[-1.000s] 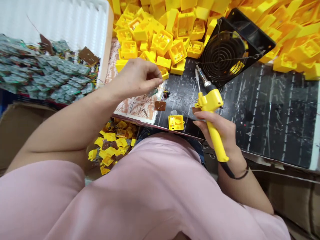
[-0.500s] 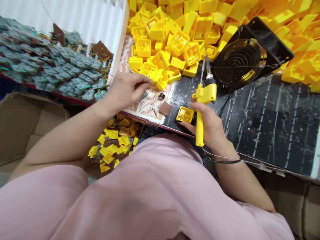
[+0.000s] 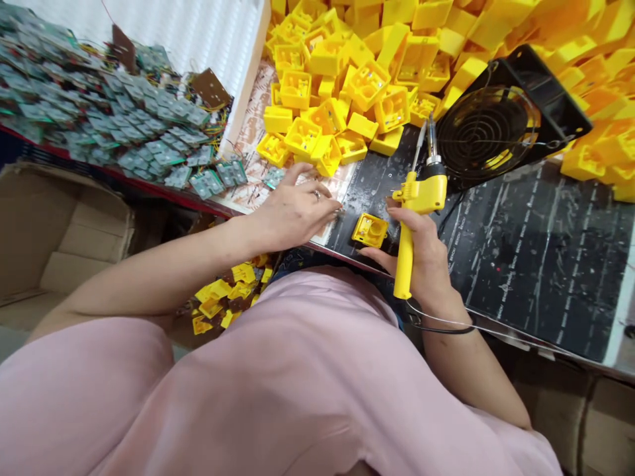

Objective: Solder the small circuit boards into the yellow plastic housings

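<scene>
My right hand (image 3: 426,254) is wrapped round the yellow handle of a soldering gun (image 3: 407,258), whose metal tip points away from me. A finger of that hand stretches out just below a small yellow plastic case (image 3: 370,229), its hollow side up, on the black mat. My left hand (image 3: 300,210) lies palm down over the near edge of the table, fingers stretched and somewhat apart, a ring on one of them. Its thumb and whatever lies beneath it are hidden. Just beyond its knuckles is a small green circuit board (image 3: 274,177).
Yellow cases (image 3: 367,86) are heaped across the back. A black fan (image 3: 489,129) with a wire guard leans at back right. Wired circuit boards (image 3: 149,132) pile up in a white tray (image 3: 251,73) at left. Below are yellow pieces (image 3: 213,297) and a cardboard box (image 3: 64,244).
My left hand has moved right and nearer, its fingers spreading, and now covers the spot where a brown board and a small black part lay. The right hand still holds the soldering gun.
</scene>
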Demonstrator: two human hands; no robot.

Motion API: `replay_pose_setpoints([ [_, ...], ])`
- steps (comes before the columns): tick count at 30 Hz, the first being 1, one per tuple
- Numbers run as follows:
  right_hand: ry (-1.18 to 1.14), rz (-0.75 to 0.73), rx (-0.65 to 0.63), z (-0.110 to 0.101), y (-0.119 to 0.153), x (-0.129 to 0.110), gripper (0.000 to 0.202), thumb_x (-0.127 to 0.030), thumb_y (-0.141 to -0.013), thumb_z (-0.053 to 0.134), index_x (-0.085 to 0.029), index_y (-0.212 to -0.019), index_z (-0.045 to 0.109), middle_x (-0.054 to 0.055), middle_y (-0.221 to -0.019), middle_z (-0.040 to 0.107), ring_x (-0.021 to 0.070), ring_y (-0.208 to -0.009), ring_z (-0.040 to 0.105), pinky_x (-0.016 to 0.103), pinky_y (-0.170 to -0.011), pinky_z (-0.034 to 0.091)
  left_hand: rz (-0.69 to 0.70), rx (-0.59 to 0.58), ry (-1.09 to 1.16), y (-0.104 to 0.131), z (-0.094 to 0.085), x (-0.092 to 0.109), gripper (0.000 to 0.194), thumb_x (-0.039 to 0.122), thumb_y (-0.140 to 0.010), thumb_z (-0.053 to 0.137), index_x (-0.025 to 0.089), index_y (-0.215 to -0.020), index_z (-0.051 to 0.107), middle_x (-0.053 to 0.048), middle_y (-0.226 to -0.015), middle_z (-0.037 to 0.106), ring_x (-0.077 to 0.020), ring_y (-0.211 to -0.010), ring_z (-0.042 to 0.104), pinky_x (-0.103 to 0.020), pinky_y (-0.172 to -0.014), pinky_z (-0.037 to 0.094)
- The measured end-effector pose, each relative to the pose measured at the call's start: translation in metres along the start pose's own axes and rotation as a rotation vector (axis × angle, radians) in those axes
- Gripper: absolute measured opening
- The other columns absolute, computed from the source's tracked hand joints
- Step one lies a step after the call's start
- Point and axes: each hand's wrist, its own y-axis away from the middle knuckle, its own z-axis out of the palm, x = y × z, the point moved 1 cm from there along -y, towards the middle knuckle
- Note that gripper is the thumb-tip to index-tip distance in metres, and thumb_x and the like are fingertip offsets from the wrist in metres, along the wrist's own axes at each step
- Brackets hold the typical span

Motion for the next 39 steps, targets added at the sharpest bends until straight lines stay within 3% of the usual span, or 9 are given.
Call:
replay_pose_setpoints([
  [5, -0.07, -0.021, 0.046, 0.01, -0.02, -0.017, 0.054, -0.042, -0.094, 0.079, -0.028, -0.139, 0.051, 0.009, -0.131, 0.073, 0.0267, -0.118, 0.074, 0.042, -0.1, 0.063, -0.027, 0.043, 0.245, -0.013, -0.013, -0.003, 0.027, 0.038, -0.102, 0.055, 0.021, -0.112, 0.073, -0.002, -0.096, 0.079, -0.0214, -0.093, 0.07, -0.05, -0.111, 0.048],
  [9, -0.055, -0.048, 0.073, 0.022, -0.034, -0.025, 0.033, -0.033, -0.1, 0.073, -0.03, -0.129, 0.057, 0.001, -0.111, 0.077, 0.0173, -0.094, 0.078, 0.029, -0.088, 0.064, -0.035, 0.146, 0.374, -0.013, -0.019, 0.003, 0.022, 0.034, -0.1, 0.058, 0.022, -0.109, 0.074, -0.001, -0.103, 0.08, -0.0197, -0.099, 0.072, -0.044, -0.112, 0.049],
  [14, -0.222, 0.154, 0.142, 0.025, -0.033, -0.023, 0.038, -0.027, -0.094, 0.078, -0.029, -0.126, 0.057, -0.003, -0.102, 0.075, 0.0135, -0.084, 0.076, 0.025, -0.081, 0.064, -0.333, 0.408, 0.336, 0.012, -0.018, -0.007, 0.029, 0.035, -0.105, 0.054, 0.019, -0.111, 0.077, -0.007, -0.112, 0.08, -0.0198, -0.105, 0.073, -0.035, -0.097, 0.056],
  [20, -0.255, 0.173, 0.18, 0.025, -0.034, -0.028, 0.04, -0.027, -0.094, 0.078, -0.029, -0.126, 0.054, 0.001, -0.101, 0.073, 0.0179, -0.083, 0.076, 0.033, -0.078, 0.069, -0.284, 0.304, 0.19, 0.013, 0.004, -0.004, 0.033, 0.039, -0.106, 0.055, 0.022, -0.119, 0.079, -0.009, -0.126, 0.079, -0.0275, -0.123, 0.067, -0.05, -0.111, 0.048],
  [23, -0.252, 0.175, 0.18, 0.028, -0.033, -0.031, 0.039, -0.029, -0.096, 0.077, -0.029, -0.126, 0.053, 0.001, -0.102, 0.073, 0.0174, -0.083, 0.076, 0.033, -0.077, 0.07, -0.287, 0.317, 0.412, -0.001, 0.008, 0.003, 0.038, 0.045, -0.106, 0.055, 0.02, -0.119, 0.08, -0.011, -0.122, 0.081, -0.0255, -0.122, 0.07, -0.044, -0.11, 0.05],
  [29, -0.254, 0.18, 0.192, 0.034, -0.029, -0.03, 0.041, -0.029, -0.096, 0.077, -0.03, -0.127, 0.052, -0.001, -0.104, 0.072, 0.0153, -0.085, 0.076, 0.028, -0.079, 0.067, -0.372, 0.499, 0.849, -0.018, 0.007, 0.02, 0.032, 0.049, -0.098, 0.07, 0.021, -0.099, 0.085, -0.007, -0.097, 0.085, -0.02, -0.096, 0.078, -0.033, -0.094, 0.057],
  [34, -0.216, 0.109, 0.223, 0.035, -0.022, -0.029, 0.043, -0.029, -0.096, 0.077, -0.033, -0.13, 0.051, -0.001, -0.107, 0.073, 0.0148, -0.082, 0.076, 0.027, -0.078, 0.065, -0.415, 0.486, 1.155, -0.026, 0.012, 0.026, 0.044, 0.061, -0.087, 0.08, 0.017, -0.086, 0.08, -0.005, -0.089, 0.083, -0.0173, -0.086, 0.078, -0.027, -0.081, 0.06],
  [37, -0.099, 0.07, 0.161, 0.02, -0.014, -0.02, 0.052, -0.047, -0.093, 0.08, -0.031, -0.133, 0.051, 0.005, -0.117, 0.075, 0.0234, -0.1, 0.077, 0.04, -0.092, 0.065, -0.424, 0.394, 1.159, -0.025, 0.007, 0.019, 0.048, 0.065, -0.085, 0.079, 0.017, -0.088, 0.078, -0.004, -0.084, 0.08, -0.0163, -0.077, 0.075, -0.026, -0.071, 0.058],
  [39, -0.021, 0.068, 0.077, 0.006, -0.006, -0.011, 0.064, -0.059, -0.087, 0.081, -0.031, -0.136, 0.051, 0.01, -0.128, 0.073, 0.0309, -0.117, 0.074, 0.051, -0.105, 0.06, -0.399, 0.282, 1.023, -0.022, 0.001, 0.014, 0.04, 0.056, -0.088, 0.077, 0.016, -0.09, 0.079, -0.005, -0.085, 0.081, -0.0164, -0.076, 0.074, -0.025, -0.069, 0.056],
])
